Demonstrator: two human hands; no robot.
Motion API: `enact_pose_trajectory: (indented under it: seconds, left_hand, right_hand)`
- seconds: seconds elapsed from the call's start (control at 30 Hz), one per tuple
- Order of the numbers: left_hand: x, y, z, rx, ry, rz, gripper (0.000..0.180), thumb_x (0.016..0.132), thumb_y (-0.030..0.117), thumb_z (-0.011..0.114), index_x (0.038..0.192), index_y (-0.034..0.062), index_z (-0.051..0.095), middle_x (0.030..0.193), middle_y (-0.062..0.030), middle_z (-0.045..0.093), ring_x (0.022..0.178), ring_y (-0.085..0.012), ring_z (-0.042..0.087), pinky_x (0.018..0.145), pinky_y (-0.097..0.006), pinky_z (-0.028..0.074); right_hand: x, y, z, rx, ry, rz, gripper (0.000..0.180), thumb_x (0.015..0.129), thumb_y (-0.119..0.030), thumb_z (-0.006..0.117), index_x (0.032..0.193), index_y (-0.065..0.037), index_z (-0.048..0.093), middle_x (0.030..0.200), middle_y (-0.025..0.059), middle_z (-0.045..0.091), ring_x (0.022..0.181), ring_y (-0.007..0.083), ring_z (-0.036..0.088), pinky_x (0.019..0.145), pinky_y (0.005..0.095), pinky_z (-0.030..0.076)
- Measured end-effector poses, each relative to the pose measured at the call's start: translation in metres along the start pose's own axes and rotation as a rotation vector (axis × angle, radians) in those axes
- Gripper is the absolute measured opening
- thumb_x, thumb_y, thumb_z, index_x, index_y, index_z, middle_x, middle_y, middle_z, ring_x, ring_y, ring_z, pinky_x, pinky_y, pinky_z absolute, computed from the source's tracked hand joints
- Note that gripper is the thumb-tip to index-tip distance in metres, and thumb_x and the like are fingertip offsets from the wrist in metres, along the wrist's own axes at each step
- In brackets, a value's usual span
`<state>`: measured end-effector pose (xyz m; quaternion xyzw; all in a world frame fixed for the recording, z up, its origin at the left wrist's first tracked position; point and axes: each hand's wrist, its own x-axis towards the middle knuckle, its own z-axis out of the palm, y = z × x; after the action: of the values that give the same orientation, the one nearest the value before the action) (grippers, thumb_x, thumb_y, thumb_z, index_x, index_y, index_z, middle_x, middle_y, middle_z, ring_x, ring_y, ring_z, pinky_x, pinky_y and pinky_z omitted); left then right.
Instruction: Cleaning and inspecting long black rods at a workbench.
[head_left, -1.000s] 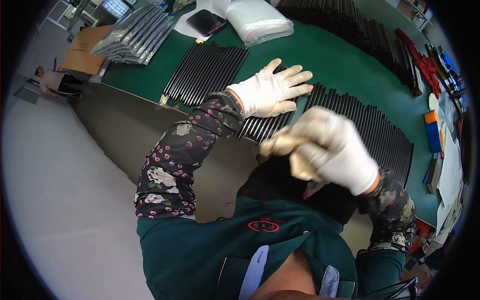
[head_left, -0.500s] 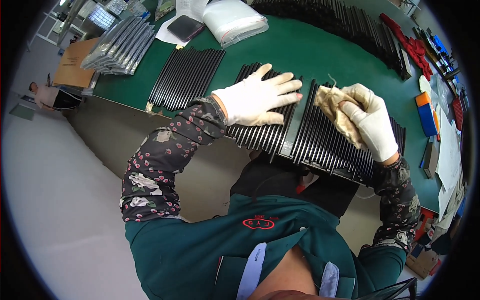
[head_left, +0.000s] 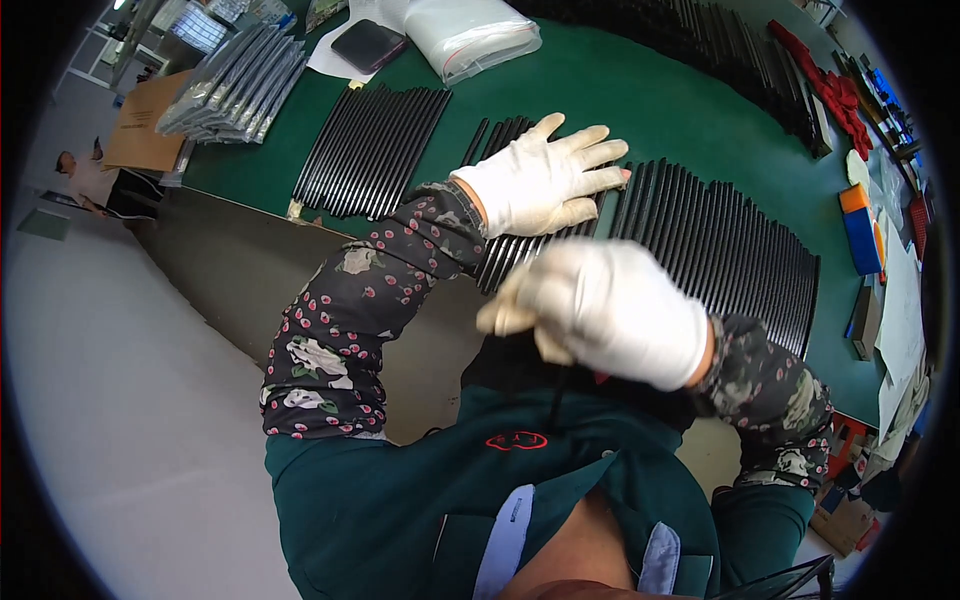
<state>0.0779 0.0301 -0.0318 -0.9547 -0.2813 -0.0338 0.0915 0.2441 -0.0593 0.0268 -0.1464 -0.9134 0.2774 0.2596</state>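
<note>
My left hand [head_left: 555, 185], in a white glove, lies flat with spread fingers across the middle group of thin black rods [head_left: 512, 258], covering much of it. My right hand [head_left: 615, 312], also white-gloved and blurred by motion, is closed over the near edge of the table. A beige piece of cloth [head_left: 508, 306] pokes out at its left side; most of it is hidden in the fist. Right of my left hand, a wider group of black rods [head_left: 730, 235] lies side by side.
A third group of black rods [head_left: 370, 150] lies to the left. Behind it are stacked bagged parts [head_left: 240, 85], a dark phone [head_left: 368, 46] and clear plastic bags [head_left: 470, 38]. A long dark row of rods [head_left: 720, 50] lines the far side. A person [head_left: 100, 185] is at the far left.
My right hand has swept left and toward me with the cloth, off the right-hand rods. My left hand has shifted slightly right, still flat on the middle rods.
</note>
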Motion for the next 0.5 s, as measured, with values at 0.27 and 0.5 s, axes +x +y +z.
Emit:
enact_pose_trajectory:
  seconds: [0.27,0.5]
  left_hand:
    - [0.004,0.007,-0.016,-0.002,-0.047,-0.01,0.065,0.084,0.033,0.062,0.142,0.0158,0.04,0.153,-0.0084,0.031,0.142,-0.0262,0.031,0.112,-0.051,0.029]
    - [-0.013,0.006,-0.024,-0.091,0.134,-0.122,0.063,0.082,0.028,0.064,0.139,0.0112,0.044,0.151,-0.0118,0.034,0.14,-0.0289,0.032,0.111,-0.054,0.028]
  right_hand:
    - [-0.015,0.054,0.008,-0.295,0.04,0.055,0.025,0.07,-0.004,0.069,0.093,-0.007,0.059,0.088,0.0075,0.058,0.079,0.0277,0.062,0.064,0.0354,0.053]
    - [-0.014,0.052,0.001,-0.17,0.006,0.101,0.02,0.075,-0.008,0.067,0.094,-0.006,0.062,0.092,0.0092,0.06,0.082,0.0294,0.064,0.067,0.0371,0.054]
